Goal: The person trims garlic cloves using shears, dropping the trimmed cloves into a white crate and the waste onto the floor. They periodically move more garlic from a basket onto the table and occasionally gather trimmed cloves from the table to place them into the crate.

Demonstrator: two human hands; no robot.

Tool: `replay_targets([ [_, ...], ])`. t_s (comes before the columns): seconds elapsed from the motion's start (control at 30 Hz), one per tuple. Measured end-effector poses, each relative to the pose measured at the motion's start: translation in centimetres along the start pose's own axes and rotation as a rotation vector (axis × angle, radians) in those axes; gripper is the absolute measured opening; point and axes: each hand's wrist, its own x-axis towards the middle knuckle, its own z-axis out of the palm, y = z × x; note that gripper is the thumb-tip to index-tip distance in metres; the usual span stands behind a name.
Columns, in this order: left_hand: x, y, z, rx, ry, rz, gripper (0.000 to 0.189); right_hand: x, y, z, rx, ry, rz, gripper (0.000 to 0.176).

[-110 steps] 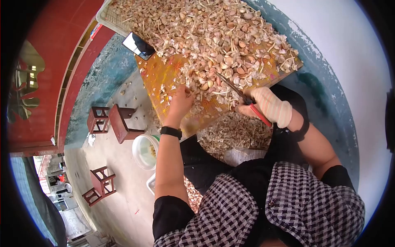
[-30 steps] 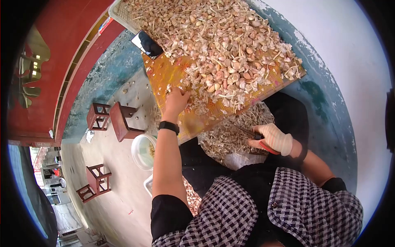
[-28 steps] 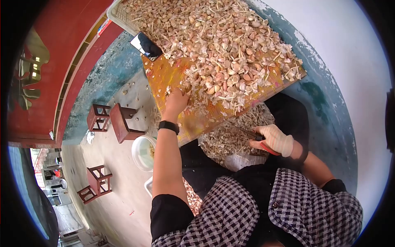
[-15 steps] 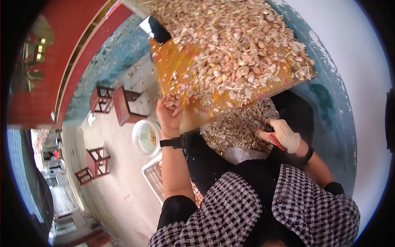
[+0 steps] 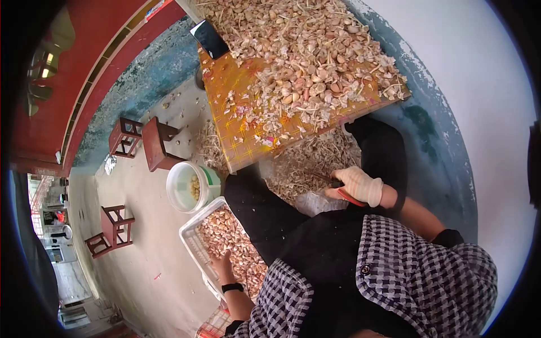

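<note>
My left hand (image 5: 221, 265), with a black watch on the wrist, hangs low over a white plastic crate (image 5: 194, 248) full of garlic cloves (image 5: 225, 234), its fingers spread. My right hand (image 5: 356, 186) wears a pale glove and grips red-handled scissors (image 5: 338, 189) above a heap of cut stalks and skins (image 5: 307, 166) in front of my lap. A big pile of garlic (image 5: 307, 62) covers the yellow board (image 5: 236, 127) ahead.
A white bucket (image 5: 183, 188) with a few cloves stands beside the crate. A dark phone (image 5: 209, 38) lies at the board's far left corner. Small red-brown stools (image 5: 152, 143) and another stool (image 5: 111, 231) stand on the concrete floor to the left. A wall is on the right.
My left hand left the board's edge, where it held cloves, and dropped down to the crate at my left side. My right hand stayed low with the scissors.
</note>
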Motion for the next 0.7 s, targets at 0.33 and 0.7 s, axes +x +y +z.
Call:
replay_targets([
  [0.33,1.1,39.8,8.1,-0.29,-0.259,0.913,0.021,-0.9,3.2,-0.1,0.047,0.073,0.024,0.048],
  [0.7,4.6,50.9,18.1,0.246,-0.081,1.158,0.023,-2.6,5.6,-3.4,0.085,0.235,0.125,0.045],
])
